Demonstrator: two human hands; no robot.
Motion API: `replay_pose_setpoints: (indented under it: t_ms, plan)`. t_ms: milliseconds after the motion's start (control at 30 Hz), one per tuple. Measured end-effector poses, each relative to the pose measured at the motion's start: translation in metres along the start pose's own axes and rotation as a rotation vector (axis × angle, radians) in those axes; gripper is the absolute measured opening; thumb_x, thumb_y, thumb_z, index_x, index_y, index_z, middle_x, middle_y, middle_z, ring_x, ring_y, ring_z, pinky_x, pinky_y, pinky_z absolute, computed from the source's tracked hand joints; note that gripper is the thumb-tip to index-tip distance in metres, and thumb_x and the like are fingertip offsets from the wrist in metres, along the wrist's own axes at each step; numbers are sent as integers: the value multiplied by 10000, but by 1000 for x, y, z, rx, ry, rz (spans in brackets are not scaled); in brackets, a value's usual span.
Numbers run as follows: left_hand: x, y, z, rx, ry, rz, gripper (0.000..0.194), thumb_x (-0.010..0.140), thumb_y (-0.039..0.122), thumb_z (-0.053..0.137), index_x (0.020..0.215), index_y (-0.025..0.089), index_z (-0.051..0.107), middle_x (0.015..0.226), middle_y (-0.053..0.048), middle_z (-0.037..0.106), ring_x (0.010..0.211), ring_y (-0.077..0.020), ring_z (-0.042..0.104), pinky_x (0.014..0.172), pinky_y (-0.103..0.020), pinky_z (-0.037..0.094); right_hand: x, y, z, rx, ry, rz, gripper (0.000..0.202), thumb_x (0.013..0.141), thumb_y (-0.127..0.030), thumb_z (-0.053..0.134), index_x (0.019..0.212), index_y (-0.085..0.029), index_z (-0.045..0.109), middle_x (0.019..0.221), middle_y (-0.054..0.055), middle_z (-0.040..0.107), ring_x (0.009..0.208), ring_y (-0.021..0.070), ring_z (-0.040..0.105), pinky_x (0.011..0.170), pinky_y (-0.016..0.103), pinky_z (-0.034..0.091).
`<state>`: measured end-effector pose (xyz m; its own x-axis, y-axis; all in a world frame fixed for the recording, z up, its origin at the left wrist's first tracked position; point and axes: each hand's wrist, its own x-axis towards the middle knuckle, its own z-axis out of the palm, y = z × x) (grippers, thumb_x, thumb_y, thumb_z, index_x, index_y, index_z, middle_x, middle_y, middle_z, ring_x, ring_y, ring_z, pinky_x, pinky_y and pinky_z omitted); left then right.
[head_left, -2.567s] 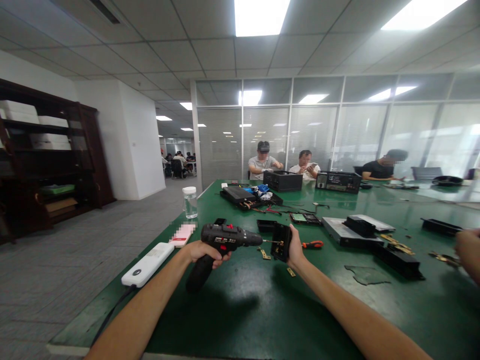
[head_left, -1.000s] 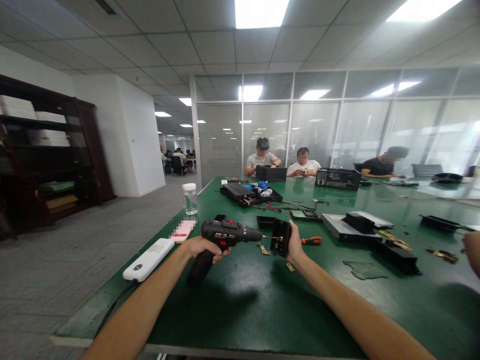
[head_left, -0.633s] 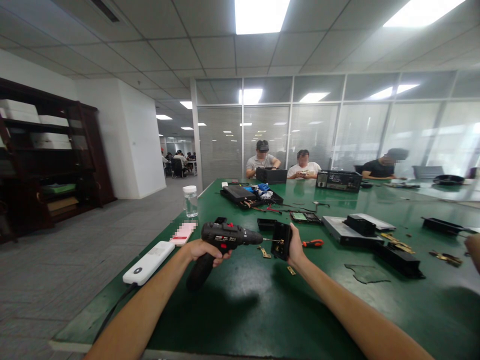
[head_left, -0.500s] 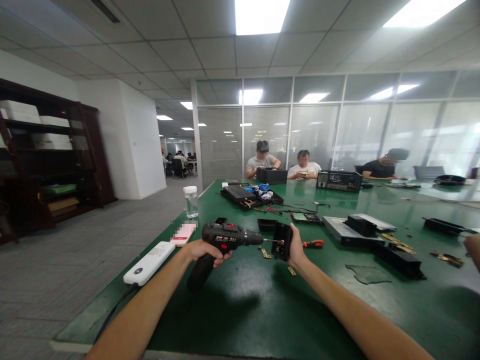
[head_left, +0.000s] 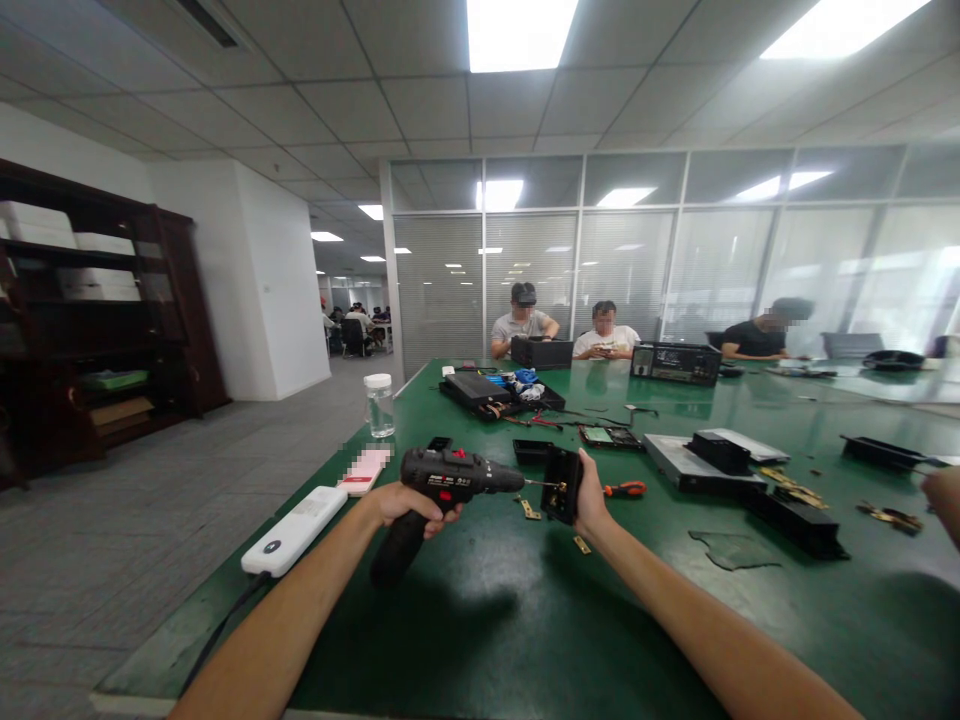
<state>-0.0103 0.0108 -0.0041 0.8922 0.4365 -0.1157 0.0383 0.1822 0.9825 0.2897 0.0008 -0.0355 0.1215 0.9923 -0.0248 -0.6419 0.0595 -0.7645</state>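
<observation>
My left hand is wrapped round the handle of a black cordless drill, whose bit points right. In my right hand is a small black housing, held upright with its open side toward the drill. The bit tip reaches brass-coloured parts inside the housing; whether it touches a screw is too small to tell. Below the drill chuck lies a brass piece, and a smaller one lies under the housing. An orange-handled screwdriver rests just right of my right hand.
On the green table stand a clear jar, a white power strip and a pink box at left. Black housings, metal drives and a glass-like shard lie at right. Several people sit beyond; another person's hand shows at right.
The view has shifted very slightly. Both hands, the drill and the black housing keep nearly the same places relative to each other.
</observation>
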Motion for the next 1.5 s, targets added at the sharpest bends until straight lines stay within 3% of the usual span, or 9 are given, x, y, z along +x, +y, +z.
replay_pose_setpoints:
  t_ms: [1500]
  plan:
    - [0,0,0,20,-9,19,384,598,172,628,963,96,536,809,-41,494,555,-86,441,529,-232,360,0,0,0,-16,-1,12,402,677,-592,459,700,-208,574,466,-11,537,372,154,479,413,291,406]
